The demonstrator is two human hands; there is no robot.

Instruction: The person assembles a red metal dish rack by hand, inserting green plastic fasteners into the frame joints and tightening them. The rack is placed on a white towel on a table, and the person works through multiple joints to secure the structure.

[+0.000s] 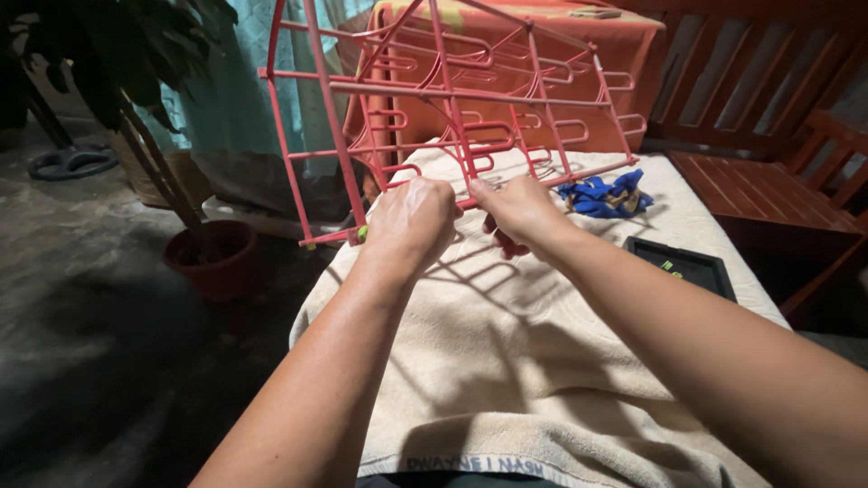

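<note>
Head view looks down on a red plastic clip-style drying rack (pixel 452 99), a flat grid of thin bars with rows of looped pegs, tilted up on its lower edge above a cream towel-covered surface (pixel 506 361). Its bottom bar sits just over the near part of that surface, and the frame leans away toward the back of the room. Both of the person's hands grip that lower bar side by side. The left hand (pixel 411 221) is curled tight around the bar near the rack's left corner, beside a small green tip on the frame. The right hand (pixel 517 210) is closed on the bar just to the right, fingers wrapped under it and pinching a red peg.

Just behind the right hand, a bundle of blue cloth (pixel 604 195) lies on the towel. A black rectangular tray (pixel 683 264) rests near the towel's right edge. An orange cloth-draped table (pixel 579 54) stands behind the rack. A terracotta plant pot (pixel 215 258) sits on the floor to the left, and red wooden slatted furniture (pixel 768 172) fills the right.
</note>
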